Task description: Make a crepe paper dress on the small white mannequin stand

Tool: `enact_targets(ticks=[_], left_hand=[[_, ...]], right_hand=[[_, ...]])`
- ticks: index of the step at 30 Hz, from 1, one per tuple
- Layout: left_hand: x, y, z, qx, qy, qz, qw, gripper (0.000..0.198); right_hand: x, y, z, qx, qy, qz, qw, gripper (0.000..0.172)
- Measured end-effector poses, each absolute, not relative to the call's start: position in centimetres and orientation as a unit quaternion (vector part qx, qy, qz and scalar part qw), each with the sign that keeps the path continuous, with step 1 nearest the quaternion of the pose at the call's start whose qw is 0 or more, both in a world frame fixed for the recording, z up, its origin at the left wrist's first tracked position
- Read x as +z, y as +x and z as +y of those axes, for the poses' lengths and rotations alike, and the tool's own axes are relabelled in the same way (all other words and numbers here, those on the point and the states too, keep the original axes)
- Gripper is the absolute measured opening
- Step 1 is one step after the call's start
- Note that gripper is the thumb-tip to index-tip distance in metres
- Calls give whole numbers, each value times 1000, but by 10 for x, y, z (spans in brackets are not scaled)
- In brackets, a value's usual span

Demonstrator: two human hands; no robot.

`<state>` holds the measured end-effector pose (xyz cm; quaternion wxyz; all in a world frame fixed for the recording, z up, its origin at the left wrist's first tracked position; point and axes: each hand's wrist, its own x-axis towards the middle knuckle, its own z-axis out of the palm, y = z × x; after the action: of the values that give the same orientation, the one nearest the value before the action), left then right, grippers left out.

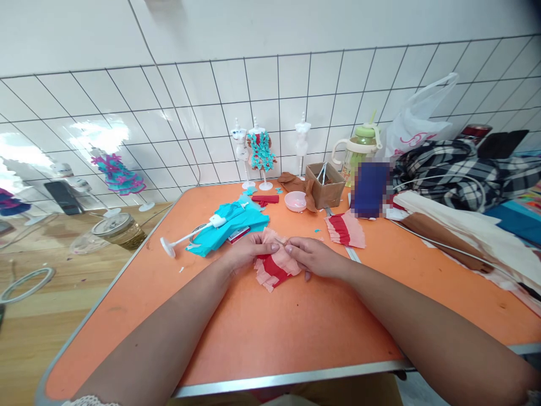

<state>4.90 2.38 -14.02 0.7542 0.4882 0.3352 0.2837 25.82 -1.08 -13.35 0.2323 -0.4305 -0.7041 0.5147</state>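
Note:
Between my two hands is a ruffled piece of pink and red crepe paper, above the orange table. My left hand pinches its upper left edge, thumb on top. At its upper right edge, my right hand pinches the same paper, and the two thumbs almost meet. A second pink and red crepe piece lies flat to the right. Left of my hands, a white mini mannequin on a stand lies on its side over turquoise crepe paper.
The orange table holds a pink bowl, a cardboard box and a green-lidded bottle. Small mannequins stand along the tiled wall. A plaid cloth and a white cable lie at right; a glass jar stands at left.

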Motion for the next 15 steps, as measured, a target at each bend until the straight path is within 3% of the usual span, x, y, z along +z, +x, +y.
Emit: enact_targets(ticks=[15], left_hand=[[-142,44,29,302,507,361,722,25]], right_hand=[[-136,259,-10,528,-429,-692,242,35]])
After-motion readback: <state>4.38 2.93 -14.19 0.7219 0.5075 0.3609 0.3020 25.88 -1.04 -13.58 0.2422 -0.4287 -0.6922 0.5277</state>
